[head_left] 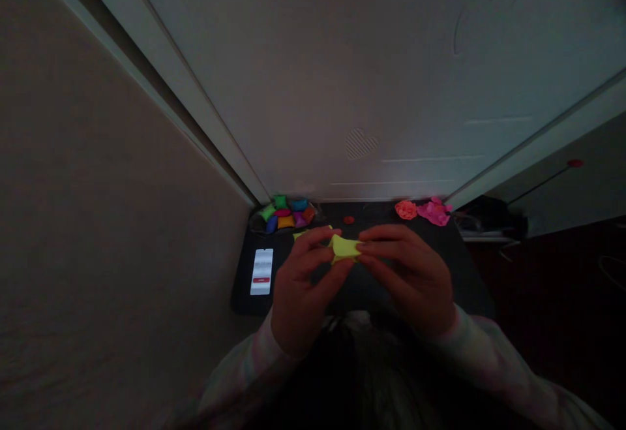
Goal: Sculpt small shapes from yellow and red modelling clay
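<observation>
Above the middle of the dark table, both hands meet around a small bright yellow piece [345,247] with curved edges; whether it is paper or modelling clay I cannot tell. My left hand [308,286] pinches its left side, the thumb below and the fingers above. On the right side, my right hand [413,273] grips the same piece between thumb and fingertips. Another bit of yellow material [299,235] shows behind the left fingers, mostly hidden.
On the dark table [283,267], a lit phone [261,272] lies at left. Several colourful small packets [285,221] are heaped at the back left. A small red thing [349,220], a coral flower [405,209] and a pink flower [434,211] lie along the white panel [313,91].
</observation>
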A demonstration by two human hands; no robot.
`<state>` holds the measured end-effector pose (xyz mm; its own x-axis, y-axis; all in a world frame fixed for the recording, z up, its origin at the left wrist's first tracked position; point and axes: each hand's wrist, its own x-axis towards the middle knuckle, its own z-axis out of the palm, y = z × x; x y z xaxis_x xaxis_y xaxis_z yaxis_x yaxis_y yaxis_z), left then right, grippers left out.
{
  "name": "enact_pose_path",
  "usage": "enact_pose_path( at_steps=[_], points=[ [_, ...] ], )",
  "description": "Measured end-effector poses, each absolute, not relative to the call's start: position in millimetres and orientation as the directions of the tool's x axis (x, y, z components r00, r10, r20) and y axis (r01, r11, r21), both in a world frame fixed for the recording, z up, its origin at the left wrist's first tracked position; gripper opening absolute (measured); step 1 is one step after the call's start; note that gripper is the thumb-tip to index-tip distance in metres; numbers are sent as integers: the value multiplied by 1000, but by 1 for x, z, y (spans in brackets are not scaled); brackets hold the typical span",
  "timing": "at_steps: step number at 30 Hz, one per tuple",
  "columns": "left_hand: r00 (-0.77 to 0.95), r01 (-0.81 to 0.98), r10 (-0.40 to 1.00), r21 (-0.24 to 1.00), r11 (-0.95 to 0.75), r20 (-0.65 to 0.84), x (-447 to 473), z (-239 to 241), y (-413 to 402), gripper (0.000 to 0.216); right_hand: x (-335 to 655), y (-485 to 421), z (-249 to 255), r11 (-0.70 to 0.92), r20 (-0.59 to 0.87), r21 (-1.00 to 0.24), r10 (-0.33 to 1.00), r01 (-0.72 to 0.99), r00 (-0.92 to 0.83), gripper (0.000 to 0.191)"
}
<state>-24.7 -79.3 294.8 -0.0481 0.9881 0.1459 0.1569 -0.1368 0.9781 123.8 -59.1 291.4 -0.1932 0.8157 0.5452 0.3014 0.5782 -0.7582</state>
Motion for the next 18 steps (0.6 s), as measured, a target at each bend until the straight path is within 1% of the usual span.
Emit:
enact_pose_path(
  at_steps=[5,10,14,18],
  points=[
    [-93,88,987,988,-124,132,-25,294,-80,10,125,-59,290,556,536,-774,830,303,-154,24],
    [-107,71,985,990,-125,132,-25,292,-80,11,124,-59,288,550,531,-791,835,269,-145,25],
    [-115,11,987,993,-114,114,-23,292,-79,12,123,-61,285,498,483,-843,867,203,-120,29],
    [-84,-59,990,991,-116,111,-23,293,-78,14,122,-61,284,457,446,-878,889,144,-106,27]
  ],
)
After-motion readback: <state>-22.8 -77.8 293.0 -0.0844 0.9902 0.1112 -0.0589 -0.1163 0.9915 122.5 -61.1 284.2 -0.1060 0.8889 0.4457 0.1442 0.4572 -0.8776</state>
